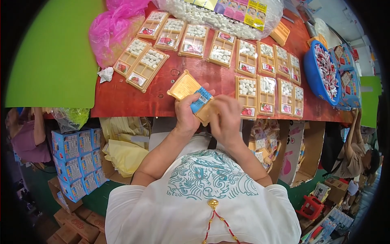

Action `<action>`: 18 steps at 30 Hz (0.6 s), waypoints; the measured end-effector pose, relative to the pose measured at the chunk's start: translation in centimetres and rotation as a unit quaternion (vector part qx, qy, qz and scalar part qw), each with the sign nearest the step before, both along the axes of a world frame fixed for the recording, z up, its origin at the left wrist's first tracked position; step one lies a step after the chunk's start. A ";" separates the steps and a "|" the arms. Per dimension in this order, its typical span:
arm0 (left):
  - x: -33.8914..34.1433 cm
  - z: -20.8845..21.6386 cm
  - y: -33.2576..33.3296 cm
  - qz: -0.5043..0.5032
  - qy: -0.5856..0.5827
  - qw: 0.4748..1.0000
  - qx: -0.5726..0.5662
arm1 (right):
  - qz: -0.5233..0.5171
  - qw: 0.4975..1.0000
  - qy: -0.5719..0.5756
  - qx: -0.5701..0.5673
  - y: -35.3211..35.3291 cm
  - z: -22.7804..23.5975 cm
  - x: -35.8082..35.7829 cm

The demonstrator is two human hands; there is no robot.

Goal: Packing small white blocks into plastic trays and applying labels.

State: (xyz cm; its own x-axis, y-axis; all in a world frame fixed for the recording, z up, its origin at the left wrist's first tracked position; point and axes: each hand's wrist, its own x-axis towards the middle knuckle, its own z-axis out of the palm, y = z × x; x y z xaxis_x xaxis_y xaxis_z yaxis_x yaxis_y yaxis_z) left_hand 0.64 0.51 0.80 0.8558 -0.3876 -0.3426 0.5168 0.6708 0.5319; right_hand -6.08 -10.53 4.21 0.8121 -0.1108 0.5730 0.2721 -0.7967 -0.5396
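Observation:
In front of my chest, over the table's near edge, my left hand [187, 114] grips a tan plastic tray [183, 85] tilted in the air. A blue printed label [201, 99] lies across its face, beside my left fingers. My right hand [226, 118] is bent at the near right end of the tray, its fingers smeared by motion. Whether it pinches anything I cannot see. Beyond my hands, filled trays such as this one [221, 48] stand in rows, with white cubes and a small red-and-white packet under clear covers.
White cubes [195, 17] fill a clear bag at the back, with printed sheets [237, 10] on top. A blue basin [321, 75] of small packets stands right, beside blue boxes [348, 83]. Pink plastic [111, 32] lies left. Open cartons [310, 152] sit below the red table [134, 105].

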 end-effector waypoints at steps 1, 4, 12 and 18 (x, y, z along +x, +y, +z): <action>-0.1 0.1 -0.1 0.011 0.006 1.000 -0.019 | -0.001 1.000 0.000 0.000 -0.3 0.1 0.3; -0.1 -0.1 -0.1 0.013 0.006 0.999 -0.037 | -0.048 0.987 0.105 0.110 -1.8 -0.1 1.5; -0.2 -0.3 0.2 -0.012 -0.058 0.998 -0.020 | 0.077 0.842 0.366 0.389 -2.5 -1.9 2.4; -0.3 0.6 0.5 -0.054 -0.059 0.996 -0.037 | 0.070 0.816 0.346 0.457 -3.1 -2.1 2.0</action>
